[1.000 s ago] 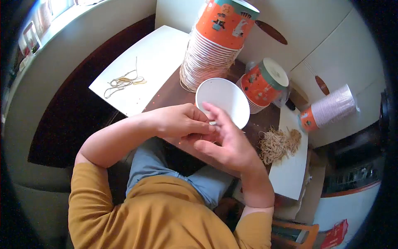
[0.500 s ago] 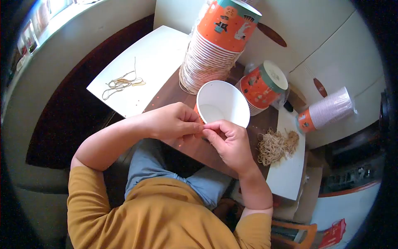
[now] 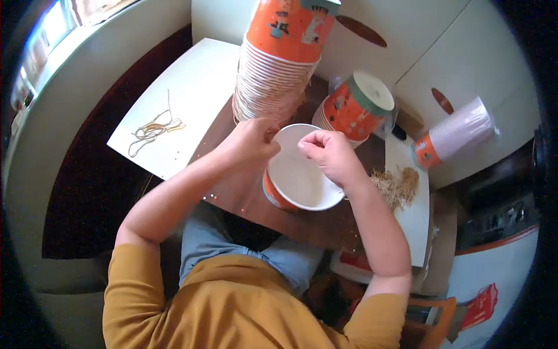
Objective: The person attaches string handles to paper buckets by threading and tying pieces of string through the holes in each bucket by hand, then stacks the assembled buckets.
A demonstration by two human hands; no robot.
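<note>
A white-lined paper bucket (image 3: 299, 168) with an orange and green outside stands on the brown table, its mouth facing up. My left hand (image 3: 254, 139) is closed at the bucket's left rim, beside the tall stack of buckets (image 3: 270, 81). Over the bucket's opening, my right hand (image 3: 330, 152) has its thumb and forefinger pinched together. Whatever either hand holds is too small to make out. Strands of string are wrapped around the tall stack. A pile of tan string (image 3: 398, 187) lies to the right, partly behind my right forearm.
Loose cords (image 3: 154, 132) lie on the table's white left leaf (image 3: 192, 81). Behind the bucket is a shorter upside-down stack (image 3: 354, 109). Another stack in clear plastic (image 3: 456, 134) lies at the right. The brown tabletop (image 3: 232, 192) has small specks near its front edge.
My hands have parted and moved up from the bucket's front rim, the left toward the tall stack, the right over the opening. The camera view has shifted, and more of the bucket's outside shows.
</note>
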